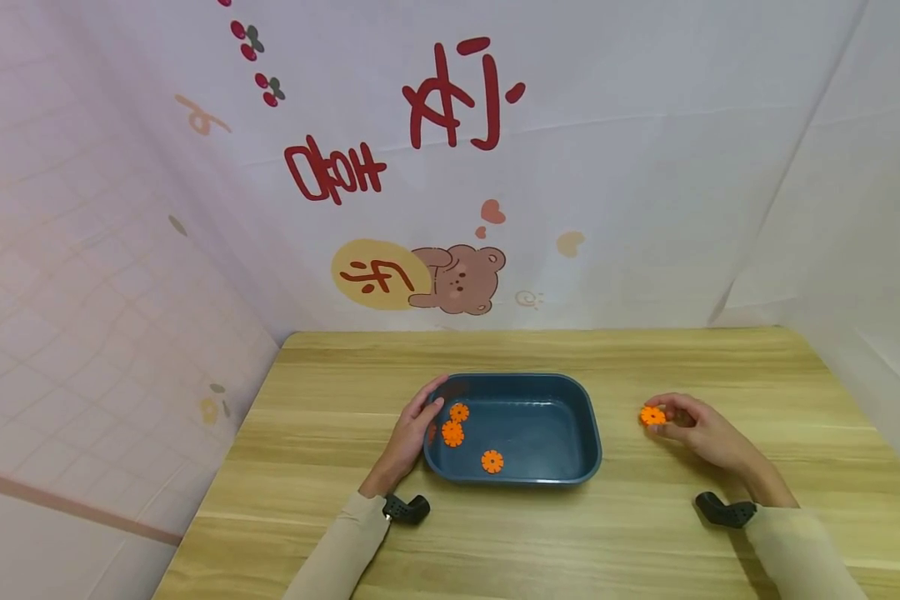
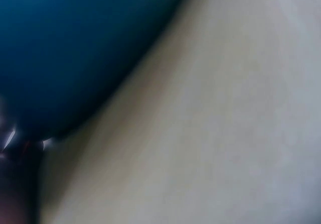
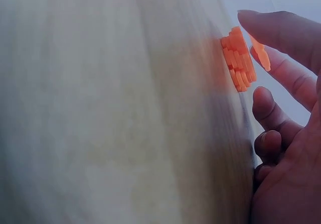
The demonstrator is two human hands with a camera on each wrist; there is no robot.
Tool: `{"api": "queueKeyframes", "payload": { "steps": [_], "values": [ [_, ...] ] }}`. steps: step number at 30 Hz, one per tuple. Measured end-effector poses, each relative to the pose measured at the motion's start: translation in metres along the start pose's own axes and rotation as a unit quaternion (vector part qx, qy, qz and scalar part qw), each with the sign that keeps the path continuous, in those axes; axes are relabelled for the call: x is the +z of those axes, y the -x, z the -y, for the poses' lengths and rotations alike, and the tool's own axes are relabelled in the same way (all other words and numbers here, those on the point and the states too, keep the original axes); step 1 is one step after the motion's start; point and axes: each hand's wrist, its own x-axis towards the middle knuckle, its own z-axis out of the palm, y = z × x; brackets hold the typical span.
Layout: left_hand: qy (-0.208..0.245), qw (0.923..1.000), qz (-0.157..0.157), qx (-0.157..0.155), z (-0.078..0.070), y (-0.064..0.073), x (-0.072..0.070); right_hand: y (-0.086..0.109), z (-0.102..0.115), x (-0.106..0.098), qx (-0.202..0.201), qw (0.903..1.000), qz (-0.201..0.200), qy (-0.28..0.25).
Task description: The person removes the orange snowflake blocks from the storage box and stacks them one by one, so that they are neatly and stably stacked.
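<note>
Reporter: A person's right hand [image 1: 705,429] pinches a thin orange disc [image 3: 262,56] between thumb and finger, at the right of the head frame, just beside an orange stack [image 3: 238,61].

Editor: Does that stack rest on the wood-grained tabletop [image 1: 525,542]?

Reporter: The angle does not let me tell.

Editor: And the left hand [image 1: 407,433]?

Reporter: It grips the left end of a dark blue tray [image 1: 540,437], thumb lapping the rim, in the lower middle of the frame.

Editor: What lies inside?

Reporter: Toothed orange pieces [image 1: 492,462]: a cluster toward the tray's left wall, and one lower down, near the front rim.

Editor: The backdrop?

Reporter: A white wall cover [image 1: 630,192], with a printed bear [image 1: 461,279] near centre and red characters [image 1: 491,100] in the upper middle.
</note>
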Motion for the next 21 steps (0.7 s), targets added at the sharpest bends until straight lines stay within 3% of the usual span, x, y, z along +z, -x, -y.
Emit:
{"api": "queueKeyframes", "payload": {
  "steps": [21],
  "values": [
    [0.015,0.9999,0.000,0.001,0.0006,0.0001,-0.0003,-0.0014,-0.0013,0.0020,0.027,0.9995,-0.015,0.007]
  ]
}}
